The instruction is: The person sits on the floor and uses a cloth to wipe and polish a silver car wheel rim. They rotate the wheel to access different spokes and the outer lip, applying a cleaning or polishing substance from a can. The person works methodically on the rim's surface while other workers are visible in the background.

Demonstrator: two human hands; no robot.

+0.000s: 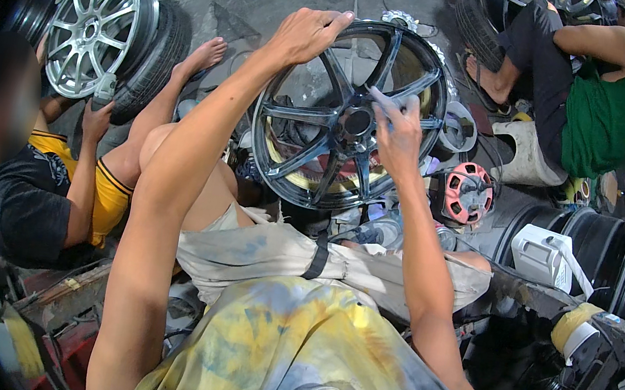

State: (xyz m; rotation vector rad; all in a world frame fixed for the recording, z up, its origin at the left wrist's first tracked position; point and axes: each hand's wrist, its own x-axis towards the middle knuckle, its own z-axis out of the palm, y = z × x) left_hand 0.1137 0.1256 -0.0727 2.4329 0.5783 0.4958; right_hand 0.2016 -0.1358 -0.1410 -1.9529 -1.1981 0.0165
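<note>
A dark grey spoked car wheel rim [301, 115] stands tilted in front of my knees, its face toward me. At its upper left edge my left hand [311, 35] is closed over the outer lip, fingers pointing right. My right hand [399, 134] is at the spokes just right of the hub [358, 121], its fingertips whitish with dust. Those fingers are bent together against a spoke; whether something small and thin is between them, I cannot make out. A pale cloth [273, 257] covers my lap below the wheel.
At left a person [28, 197] holds a grey tool [104, 91] by a silver wheel [91, 30] and tire. Another person [616, 109] sits at right on a white stool [525, 153]. A red reel [468, 193], white box [541, 257] and black rims [594, 244] lie rightward.
</note>
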